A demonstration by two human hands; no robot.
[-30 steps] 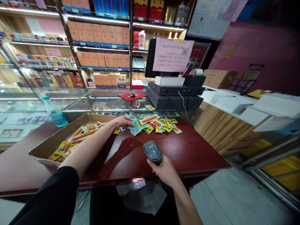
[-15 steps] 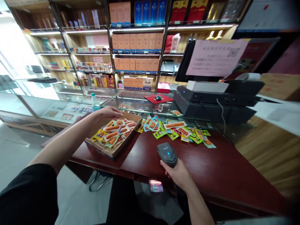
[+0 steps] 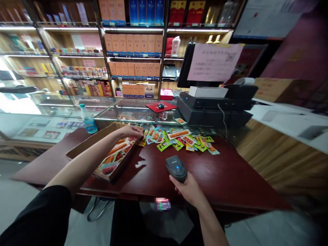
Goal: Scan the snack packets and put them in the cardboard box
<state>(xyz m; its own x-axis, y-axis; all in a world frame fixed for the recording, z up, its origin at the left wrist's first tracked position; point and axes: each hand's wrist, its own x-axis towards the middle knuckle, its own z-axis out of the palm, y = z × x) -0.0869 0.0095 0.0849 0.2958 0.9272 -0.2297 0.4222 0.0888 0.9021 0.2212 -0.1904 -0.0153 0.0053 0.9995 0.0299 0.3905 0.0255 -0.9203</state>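
My left hand (image 3: 131, 131) is over the right rim of a shallow cardboard box (image 3: 87, 141), its fingers bent together; anything between them is too small to make out. Sausage packets (image 3: 118, 149) lie in the box, partly hidden under my left forearm. My right hand (image 3: 191, 189) is wrapped around the handle of a dark barcode scanner (image 3: 176, 168) with a blue light, held above the front of the table. Beyond the scanner, a loose pile of green, yellow and red snack packets (image 3: 165, 145) is spread on the brown table (image 3: 153, 177), with a long sausage packet (image 3: 179, 134) on top.
A blue bottle (image 3: 89, 123) stands behind the box. At the back are a glass counter (image 3: 123, 106), a mouse (image 3: 161, 105) on a red mat and a monitor with a pink paper (image 3: 215, 63) above a black cash drawer (image 3: 212, 112). Stocked shelves line the wall.
The view has shifted to the right. My left hand has moved from above the box's contents to its right rim, and its fingers have closed. My right hand still holds the scanner.
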